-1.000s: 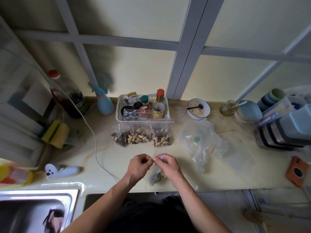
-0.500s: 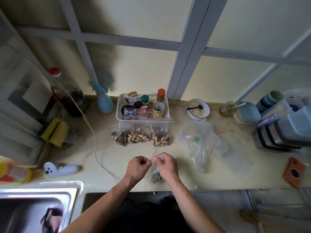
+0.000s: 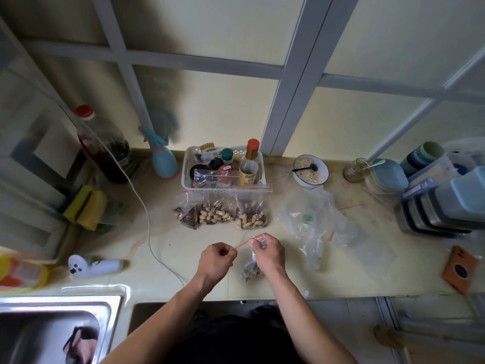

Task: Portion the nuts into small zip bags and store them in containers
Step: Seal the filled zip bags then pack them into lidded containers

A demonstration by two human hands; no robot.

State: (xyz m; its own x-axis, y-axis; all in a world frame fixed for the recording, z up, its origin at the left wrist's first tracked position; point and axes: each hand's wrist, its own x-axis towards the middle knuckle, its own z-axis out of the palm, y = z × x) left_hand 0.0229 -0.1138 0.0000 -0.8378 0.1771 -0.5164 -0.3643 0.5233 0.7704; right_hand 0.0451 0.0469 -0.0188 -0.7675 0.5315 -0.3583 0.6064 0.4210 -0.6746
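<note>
No legible text anywhere. Yellow label on the bottle in the basket: print too blurred to read. Label on the dark bottle at the left: unreadable. Round dark mark on the orange card at the right edge: too small to make out. Coloured print on the yellow pack by the sink: only blurred shapes.
</note>
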